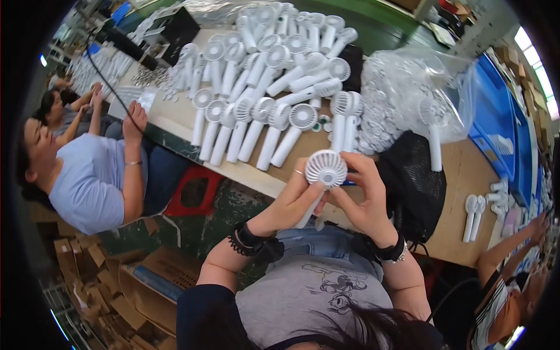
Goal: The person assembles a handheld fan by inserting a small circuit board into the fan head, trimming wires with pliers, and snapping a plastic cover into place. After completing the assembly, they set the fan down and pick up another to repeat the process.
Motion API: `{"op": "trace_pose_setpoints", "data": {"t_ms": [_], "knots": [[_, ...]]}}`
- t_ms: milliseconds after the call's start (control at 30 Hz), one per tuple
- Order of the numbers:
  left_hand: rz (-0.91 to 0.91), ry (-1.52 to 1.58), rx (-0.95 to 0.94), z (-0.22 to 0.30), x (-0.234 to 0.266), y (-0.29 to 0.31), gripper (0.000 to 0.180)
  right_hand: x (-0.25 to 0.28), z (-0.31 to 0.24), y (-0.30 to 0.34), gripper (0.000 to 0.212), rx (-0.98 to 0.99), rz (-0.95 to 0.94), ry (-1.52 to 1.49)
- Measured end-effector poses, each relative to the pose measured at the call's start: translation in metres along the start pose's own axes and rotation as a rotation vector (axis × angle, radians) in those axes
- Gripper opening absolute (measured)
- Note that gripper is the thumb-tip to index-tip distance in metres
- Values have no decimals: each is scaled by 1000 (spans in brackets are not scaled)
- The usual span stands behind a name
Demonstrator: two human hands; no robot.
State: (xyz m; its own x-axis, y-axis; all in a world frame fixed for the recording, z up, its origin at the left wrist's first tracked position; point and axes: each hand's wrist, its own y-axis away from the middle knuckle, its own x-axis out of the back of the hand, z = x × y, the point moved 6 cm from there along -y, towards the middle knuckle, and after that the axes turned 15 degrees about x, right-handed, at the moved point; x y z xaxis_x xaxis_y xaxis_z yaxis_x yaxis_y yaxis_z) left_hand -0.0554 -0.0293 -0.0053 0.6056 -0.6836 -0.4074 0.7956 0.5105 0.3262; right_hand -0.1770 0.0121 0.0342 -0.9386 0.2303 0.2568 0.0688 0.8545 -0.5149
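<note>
Between my two hands is a white handheld fan (pixel 326 168), its round grille facing up and its handle slanting down toward my body. My left hand (pixel 294 201) closes around the handle just below the grille, thumb on the front. My right hand (pixel 364 195) grips the fan head's right edge with fingers and thumb. In front of my hands, several like fans (pixel 248 128) lie in a row on the table (pixel 240 175), with a large heap of them (pixel 274 55) behind. A black mesh bag (pixel 411 189) lies right of my right hand.
A clear plastic bag (pixel 396 87) of small white round parts stands back right, beside blue trays (pixel 496 116). Two loose fans (pixel 473 216) lie at the right. Co-workers (pixel 96 181) sit at the left, another at the far right. Cardboard boxes (pixel 157 271) and a red stool (pixel 195 189) stand left.
</note>
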Motion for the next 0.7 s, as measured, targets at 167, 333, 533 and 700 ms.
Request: {"op": "trace_pose_setpoints", "data": {"t_ms": [167,333,533,700], "knots": [[-14,-48,-128,14,-13,-3,31,21,-25,-2,40,256,68,280],[46,-138,-223,13,-17,3,34,22,-34,7,39,277,89,274],[49,-198,-237,15,-21,6,44,24,-35,9,42,321,68,292],[82,-319,-163,15,-20,8,53,25,-22,1,49,162,160,78]]}}
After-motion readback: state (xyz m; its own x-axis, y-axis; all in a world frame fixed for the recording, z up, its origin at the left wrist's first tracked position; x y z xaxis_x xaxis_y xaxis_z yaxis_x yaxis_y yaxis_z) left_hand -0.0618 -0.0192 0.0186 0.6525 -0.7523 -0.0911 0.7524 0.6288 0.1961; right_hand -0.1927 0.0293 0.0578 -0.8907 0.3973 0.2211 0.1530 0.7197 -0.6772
